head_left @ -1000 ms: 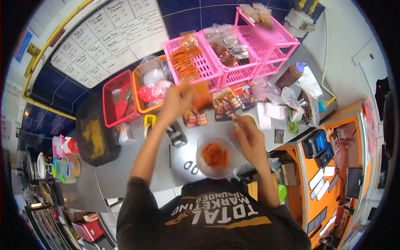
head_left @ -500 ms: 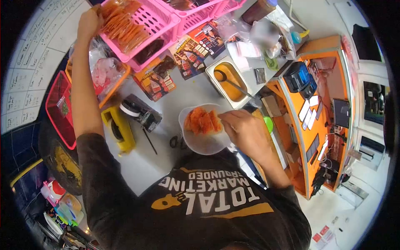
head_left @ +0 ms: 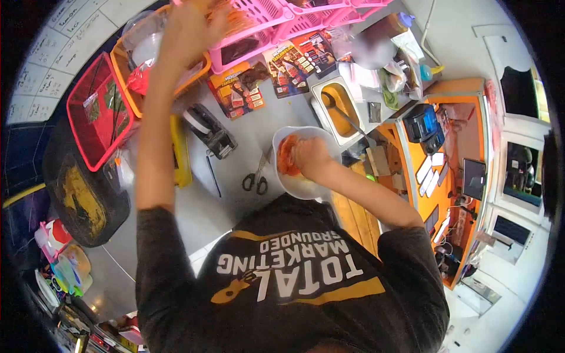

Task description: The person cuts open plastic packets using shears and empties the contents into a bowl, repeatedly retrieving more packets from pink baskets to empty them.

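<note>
My right hand (head_left: 312,156) is down in a white plastic bowl (head_left: 305,187), its fingers curled onto orange-red food pieces (head_left: 287,159). The hand hides part of the food. Smeared by motion, my left hand (head_left: 191,32) is at the near left side of a pink basket (head_left: 268,34). That basket holds flat orange pieces in clear packs (head_left: 235,22). What the left fingers touch or hold is not clear. Scissors (head_left: 255,181) lie just left of the bowl.
A metal pan (head_left: 321,112) holds orange sauce and a ladle (head_left: 347,117). Printed leaflets (head_left: 287,69) lie below the pink baskets. A black device (head_left: 210,130), a pen (head_left: 213,176), a yellow tape dispenser (head_left: 182,156), an orange basket (head_left: 125,76) and a red basket (head_left: 88,138) stand leftward.
My right hand has moved from the bowl's right rim down onto the food. My left hand has shifted along the pink basket. The view has turned, and the scissors now show fully.
</note>
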A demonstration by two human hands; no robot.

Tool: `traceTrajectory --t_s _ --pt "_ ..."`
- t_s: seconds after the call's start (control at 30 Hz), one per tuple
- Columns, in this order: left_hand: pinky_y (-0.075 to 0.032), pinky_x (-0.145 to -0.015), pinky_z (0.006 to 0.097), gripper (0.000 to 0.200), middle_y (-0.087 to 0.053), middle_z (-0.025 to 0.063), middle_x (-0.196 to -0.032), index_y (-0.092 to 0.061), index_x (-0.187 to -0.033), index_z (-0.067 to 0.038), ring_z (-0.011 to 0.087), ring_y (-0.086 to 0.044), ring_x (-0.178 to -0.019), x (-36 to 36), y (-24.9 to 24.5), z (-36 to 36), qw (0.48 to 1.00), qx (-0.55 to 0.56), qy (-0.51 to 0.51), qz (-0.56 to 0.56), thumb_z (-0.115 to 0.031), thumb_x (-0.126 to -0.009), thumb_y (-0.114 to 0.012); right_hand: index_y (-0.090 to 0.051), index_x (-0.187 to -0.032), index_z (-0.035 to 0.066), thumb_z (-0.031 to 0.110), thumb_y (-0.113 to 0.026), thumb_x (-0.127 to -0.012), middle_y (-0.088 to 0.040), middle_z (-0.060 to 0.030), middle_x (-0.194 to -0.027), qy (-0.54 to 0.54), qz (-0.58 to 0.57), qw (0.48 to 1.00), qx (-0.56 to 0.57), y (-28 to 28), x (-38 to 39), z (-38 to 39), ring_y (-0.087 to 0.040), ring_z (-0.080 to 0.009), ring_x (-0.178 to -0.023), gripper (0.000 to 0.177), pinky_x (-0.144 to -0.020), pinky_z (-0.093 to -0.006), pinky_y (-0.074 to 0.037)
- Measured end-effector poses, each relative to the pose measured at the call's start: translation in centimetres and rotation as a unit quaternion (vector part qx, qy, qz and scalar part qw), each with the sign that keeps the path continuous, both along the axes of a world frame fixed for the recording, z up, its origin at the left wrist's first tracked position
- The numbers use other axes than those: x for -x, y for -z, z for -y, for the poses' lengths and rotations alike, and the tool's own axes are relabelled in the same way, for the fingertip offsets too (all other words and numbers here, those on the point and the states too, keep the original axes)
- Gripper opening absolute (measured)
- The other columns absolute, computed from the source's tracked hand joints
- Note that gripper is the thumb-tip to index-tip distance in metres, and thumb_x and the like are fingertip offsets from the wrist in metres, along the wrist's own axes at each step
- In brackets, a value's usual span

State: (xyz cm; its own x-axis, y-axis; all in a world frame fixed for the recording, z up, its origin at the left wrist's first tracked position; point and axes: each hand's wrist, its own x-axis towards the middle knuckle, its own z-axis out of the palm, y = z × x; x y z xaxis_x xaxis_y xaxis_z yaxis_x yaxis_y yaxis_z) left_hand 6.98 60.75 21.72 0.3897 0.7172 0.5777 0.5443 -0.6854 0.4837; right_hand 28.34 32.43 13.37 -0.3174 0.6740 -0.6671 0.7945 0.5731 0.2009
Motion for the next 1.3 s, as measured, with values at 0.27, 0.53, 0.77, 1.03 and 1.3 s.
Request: traceTrajectory --t_s 0.27,0.53,0.77,1.03,1.3 --pt "-0.053 -0.064 0.0328 0.014 -0.069 0.0122 -0.084 -0.067 -0.097 -0.005 0.0249 -0.068 -0.074 -1.8 1.7 17.6 0.955 0.202 0.157 0.151 -0.014 -0.086 -0.065 -0.071 -0.108 0.012 0.025 -0.072 -0.079 -0.07 -0.0042 -0.106 0.128 0.029 0.989 0.066 -1.6 1.2 -1.5 -0.067 -0.0199 -0.102 0.032 -0.074 -0.0342 -0.052" --pt "-0.052 -0.07 0.0336 0.015 -0.069 0.012 -0.091 -0.068 -0.099 -0.004 0.0245 -0.066 -0.078 -1.7 2.4 25.0 0.95 0.257 0.107 0.141 -0.009 -0.085 -0.066 -0.07 -0.103 0.011 0.02 -0.066 -0.08 -0.071 -0.0102 -0.105 0.154 0.032 0.987 0.04 2.9 -1.1 -0.9 -0.069 -0.0274 -0.097 0.024 -0.075 -0.0396 -0.054" --pt "-0.052 -0.073 0.038 0.016 -0.068 0.0132 -0.09 -0.068 -0.098 -0.003 0.0303 -0.064 -0.082 -2.9 2.4 28.0 0.961 0.237 0.069 0.122 -0.007 -0.083 -0.067 -0.06 -0.123 0.005 0.024 -0.071 -0.079 -0.06 -0.0146 -0.127 0.201 -0.091 0.968 0.117 -2.7 -0.1 -1.6 -0.061 -0.0276 -0.114 0.049 -0.093 -0.0407 -0.048" --pt "-0.052 -0.079 0.0338 0.018 -0.07 0.0117 -0.096 -0.069 -0.1 -0.003 0.0283 -0.066 -0.087 -4.0 3.4 30.5 0.975 0.177 -0.004 0.134 -0.001 -0.082 -0.065 -0.07 -0.095 0.001 0.018 -0.062 -0.082 -0.071 -0.0127 -0.086 0.08 -0.148 0.983 0.066 -0.6 -1.3 -1.1 -0.07 -0.0283 -0.083 0.023 -0.072 -0.0403 -0.056" --pt "-0.051 -0.086 0.0374 0.023 -0.069 0.0133 -0.102 -0.067 -0.102 -0.002 0.0305 -0.065 -0.096 -4.0 2.7 31.2 0.977 0.163 -0.029 0.132 0.0 -0.08 -0.065 -0.065 -0.098 0.0 0.009 -0.066 -0.077 -0.067 -0.0161 -0.101 0.102 -0.272 0.953 -0.09 -1.6 -2.5 -0.2 -0.068 -0.0348 -0.085 0.022 -0.073 -0.0432 -0.054"
